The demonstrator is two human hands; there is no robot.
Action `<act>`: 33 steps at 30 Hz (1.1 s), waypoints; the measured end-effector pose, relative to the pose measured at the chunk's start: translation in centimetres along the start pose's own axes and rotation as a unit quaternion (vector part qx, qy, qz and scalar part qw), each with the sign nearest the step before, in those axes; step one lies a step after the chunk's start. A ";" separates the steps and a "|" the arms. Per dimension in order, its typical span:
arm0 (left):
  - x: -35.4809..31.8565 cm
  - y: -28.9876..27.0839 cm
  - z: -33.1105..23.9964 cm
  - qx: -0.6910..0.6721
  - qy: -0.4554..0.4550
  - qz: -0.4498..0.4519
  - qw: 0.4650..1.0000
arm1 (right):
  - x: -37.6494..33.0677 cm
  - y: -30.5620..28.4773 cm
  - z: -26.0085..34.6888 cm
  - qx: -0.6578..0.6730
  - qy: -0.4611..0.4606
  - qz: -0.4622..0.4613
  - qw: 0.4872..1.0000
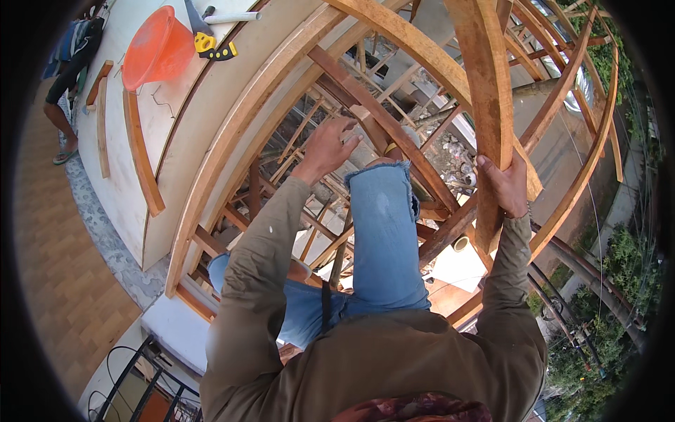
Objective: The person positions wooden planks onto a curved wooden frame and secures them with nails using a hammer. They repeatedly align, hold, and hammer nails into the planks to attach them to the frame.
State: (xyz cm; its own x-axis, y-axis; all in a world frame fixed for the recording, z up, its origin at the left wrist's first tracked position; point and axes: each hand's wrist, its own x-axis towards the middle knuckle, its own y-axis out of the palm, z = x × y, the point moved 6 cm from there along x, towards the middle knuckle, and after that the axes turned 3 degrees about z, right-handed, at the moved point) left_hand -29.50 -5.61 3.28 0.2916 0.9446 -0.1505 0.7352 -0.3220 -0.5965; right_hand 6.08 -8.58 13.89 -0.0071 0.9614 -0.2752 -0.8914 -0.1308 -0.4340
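Observation:
My right hand (508, 186) grips the edge of a broad wooden beam (486, 84), its thumb on the near face. That beam runs from the top of the view down past my right side, over other timbers. My left hand (327, 146) is in front of me with fingers apart and slightly bent, and nothing shows in it. A dark reddish-brown beam (394, 126) slants just beyond the left fingers; whether they touch any wood I cannot tell. Between my hands my knee in torn blue jeans (383, 225) is raised among the timbers.
An orange bucket (162, 49), a handsaw (211, 48), a white tube (234, 17) and wooden strips (140, 151) lie on a pale panel at left. Another person (70, 67) stands beyond. Debris (450, 158) lies below the open framework. Cables (598, 218) hang at right near trees.

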 end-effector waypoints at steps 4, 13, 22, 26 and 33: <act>-10.7 -3.5 7.0 0.015 -0.110 -0.025 0.994 | 3.1 6.3 -1.3 -0.084 0.080 0.102 0.988; -27.7 0.4 10.9 -0.083 -0.247 -0.028 0.965 | 5.8 14.4 -4.9 -0.269 0.006 0.130 0.954; -26.1 2.1 8.6 -0.008 -0.143 0.024 0.989 | 5.4 15.6 -4.1 -0.225 -0.047 0.088 0.969; -26.2 0.2 8.1 0.000 -0.121 -0.008 0.993 | 0.8 15.0 6.7 -0.168 -0.077 0.038 0.982; -25.4 -6.2 6.1 -0.057 -0.088 -0.203 0.973 | -4.4 14.0 24.9 -0.058 -0.202 -0.008 0.978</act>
State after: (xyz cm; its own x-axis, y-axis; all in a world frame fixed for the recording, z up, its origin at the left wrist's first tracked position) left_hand -45.19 -27.21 5.93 -0.1402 0.9883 -0.0594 0.8344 0.0857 -0.5444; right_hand -17.63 -8.57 30.39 -0.1928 0.9778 0.0825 -0.8358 -0.1197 -0.5358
